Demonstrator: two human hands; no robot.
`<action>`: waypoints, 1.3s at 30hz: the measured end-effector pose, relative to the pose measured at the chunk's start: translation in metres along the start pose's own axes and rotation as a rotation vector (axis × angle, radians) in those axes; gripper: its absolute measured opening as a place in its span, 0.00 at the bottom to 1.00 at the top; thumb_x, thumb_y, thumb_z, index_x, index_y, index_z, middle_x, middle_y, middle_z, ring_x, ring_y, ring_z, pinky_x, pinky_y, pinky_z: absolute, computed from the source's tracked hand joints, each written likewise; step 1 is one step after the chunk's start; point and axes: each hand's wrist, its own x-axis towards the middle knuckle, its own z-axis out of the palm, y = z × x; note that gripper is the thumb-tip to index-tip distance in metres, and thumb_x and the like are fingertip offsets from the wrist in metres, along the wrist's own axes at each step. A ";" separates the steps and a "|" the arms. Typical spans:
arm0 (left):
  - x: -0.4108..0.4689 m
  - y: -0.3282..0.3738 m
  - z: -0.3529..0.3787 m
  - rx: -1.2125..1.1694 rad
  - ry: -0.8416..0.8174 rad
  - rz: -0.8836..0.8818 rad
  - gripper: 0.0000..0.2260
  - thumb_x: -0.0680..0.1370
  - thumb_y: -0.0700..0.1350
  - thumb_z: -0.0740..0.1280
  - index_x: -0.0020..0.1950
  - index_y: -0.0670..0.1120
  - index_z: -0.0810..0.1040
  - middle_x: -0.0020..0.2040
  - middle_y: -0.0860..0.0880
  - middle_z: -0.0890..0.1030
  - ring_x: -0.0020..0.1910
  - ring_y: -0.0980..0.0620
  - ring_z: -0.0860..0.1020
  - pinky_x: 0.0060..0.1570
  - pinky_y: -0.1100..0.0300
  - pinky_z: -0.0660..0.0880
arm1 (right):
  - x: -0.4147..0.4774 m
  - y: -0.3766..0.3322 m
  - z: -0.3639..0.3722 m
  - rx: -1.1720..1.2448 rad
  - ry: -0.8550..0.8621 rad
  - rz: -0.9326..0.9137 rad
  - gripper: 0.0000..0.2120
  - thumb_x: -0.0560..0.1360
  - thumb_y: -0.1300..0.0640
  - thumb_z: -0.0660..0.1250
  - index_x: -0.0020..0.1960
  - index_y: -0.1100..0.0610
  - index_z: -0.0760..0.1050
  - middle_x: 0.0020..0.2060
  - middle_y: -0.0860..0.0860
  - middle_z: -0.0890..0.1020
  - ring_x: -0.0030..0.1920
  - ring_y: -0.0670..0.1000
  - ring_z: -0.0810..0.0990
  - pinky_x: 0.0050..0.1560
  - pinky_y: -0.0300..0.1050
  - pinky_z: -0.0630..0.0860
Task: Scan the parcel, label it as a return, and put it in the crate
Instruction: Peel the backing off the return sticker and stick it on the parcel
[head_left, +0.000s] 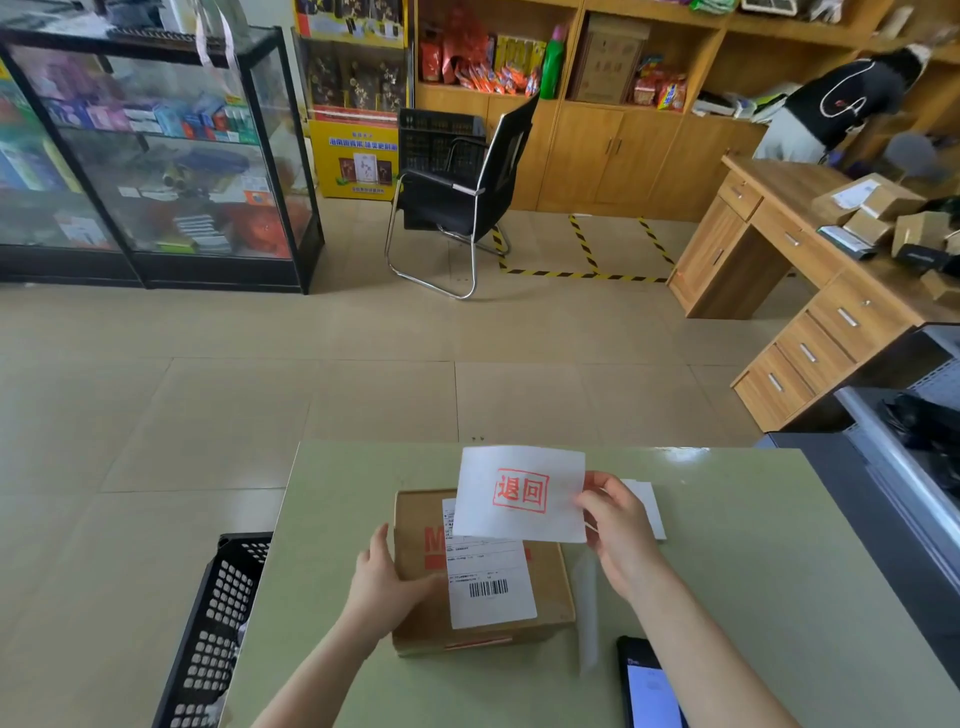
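1. On the pale green table (727, 571) in front of me, I see the cardboard parcel (550, 587) lying flat near the front edge, with its shipping label (491, 587) and barcode facing up.
2. My left hand (384, 582) rests against the parcel's left side, fingers spread open along the edge and thumb on the top face, steadying the box rather than lifting it.
3. My right hand (621, 530) is closed in a pinch on the right edge of a white return sticker (522, 493) stamped with red characters in a red frame.
4. That sticker hangs in the air above the far part of the parcel, overlapping the top of the shipping label from my view.
5. A black perforated crate (218, 634) sits on the floor just left of the table.
6. A phone (649, 686) with its screen lit lies on the table near my right forearm.
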 end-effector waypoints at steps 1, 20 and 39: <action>0.001 -0.005 0.003 0.007 -0.028 -0.020 0.50 0.67 0.51 0.79 0.79 0.48 0.52 0.73 0.42 0.65 0.70 0.43 0.68 0.67 0.49 0.69 | 0.002 0.003 -0.002 0.009 -0.015 0.043 0.10 0.74 0.69 0.60 0.49 0.58 0.76 0.45 0.55 0.84 0.43 0.53 0.82 0.37 0.44 0.75; 0.002 0.004 -0.018 -0.204 -0.026 0.083 0.39 0.72 0.50 0.73 0.76 0.66 0.55 0.59 0.51 0.75 0.57 0.47 0.79 0.58 0.48 0.78 | 0.009 0.029 -0.011 0.410 -0.322 0.438 0.13 0.69 0.69 0.60 0.51 0.61 0.74 0.51 0.65 0.83 0.48 0.61 0.84 0.41 0.49 0.82; -0.022 0.039 -0.021 0.628 0.103 0.734 0.34 0.69 0.64 0.61 0.75 0.65 0.57 0.76 0.66 0.56 0.77 0.61 0.45 0.73 0.35 0.39 | 0.024 0.009 -0.029 0.664 -0.236 0.344 0.10 0.64 0.69 0.58 0.38 0.57 0.73 0.42 0.61 0.84 0.40 0.59 0.85 0.33 0.47 0.82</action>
